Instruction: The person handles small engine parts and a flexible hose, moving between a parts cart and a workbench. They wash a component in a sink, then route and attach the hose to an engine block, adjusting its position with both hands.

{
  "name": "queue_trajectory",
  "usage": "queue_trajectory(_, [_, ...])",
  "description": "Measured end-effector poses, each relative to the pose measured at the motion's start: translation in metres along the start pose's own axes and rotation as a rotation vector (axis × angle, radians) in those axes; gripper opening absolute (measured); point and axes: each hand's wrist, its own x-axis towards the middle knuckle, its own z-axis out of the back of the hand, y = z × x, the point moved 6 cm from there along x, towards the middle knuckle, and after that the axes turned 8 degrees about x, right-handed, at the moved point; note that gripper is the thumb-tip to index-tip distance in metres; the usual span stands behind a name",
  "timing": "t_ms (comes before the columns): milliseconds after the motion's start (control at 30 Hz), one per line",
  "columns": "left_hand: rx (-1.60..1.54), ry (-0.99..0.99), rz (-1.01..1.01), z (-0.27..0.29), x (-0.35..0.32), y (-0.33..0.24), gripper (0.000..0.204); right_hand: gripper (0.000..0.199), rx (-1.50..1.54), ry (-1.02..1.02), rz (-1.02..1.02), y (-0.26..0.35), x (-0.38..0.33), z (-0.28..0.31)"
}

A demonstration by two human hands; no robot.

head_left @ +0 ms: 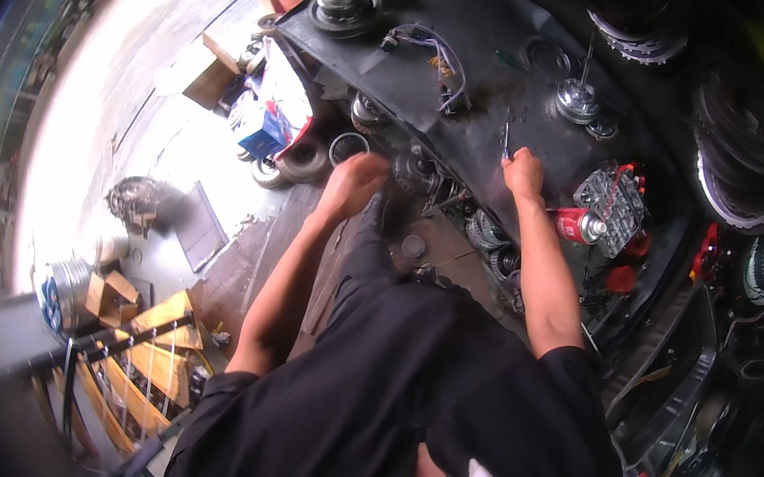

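My right hand (pixel 523 173) is closed round a slim metal hand tool (pixel 507 139), its thin end pointing away over the dark bench top (pixel 477 179). My fingers cover its handle, and its exact kind is too small to make out. My left hand (pixel 355 185) hangs off the bench's left edge, curled like a fist and slightly blurred; whatever it holds, if anything, is hidden. Close to my right wrist lies a red spray can (pixel 579 225). Beside that sits a grey metal valve body (pixel 611 196). A wiring harness (pixel 444 59) lies farther back on the bench.
A stacked gear assembly (pixel 343 8) stands at the bench's far left, and a metal shaft part (pixel 577 100) at its right. Ring-shaped parts (pixel 303 161) and a blue box (pixel 262 132) are on the floor at left. A wooden crate (pixel 152 372) lies lower left.
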Motion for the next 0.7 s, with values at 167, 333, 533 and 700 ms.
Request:
queue_trajectory(167, [0.131,0.012,-0.127,-0.042,0.17,0.017,0.025,0.036,-0.052,0.02,-0.093,0.003,0.013,-0.014])
queue_trajectory(333, [0.043,0.249,0.174,-0.109,0.259,0.065,0.031,0.023,0.877,0.062,-0.466,0.01,-0.022,-0.007])
queue_trajectory(533, [-0.355,0.51,0.312,-0.134,0.265,0.075,0.029,0.018,1.62,-0.02,-0.518,0.068,-0.089,-0.009])
queue_trajectory(700, [-0.632,0.485,0.533,-0.133,0.263,0.071,0.032,0.009,1.657,-0.106,-0.536,0.102,-0.08,-0.025])
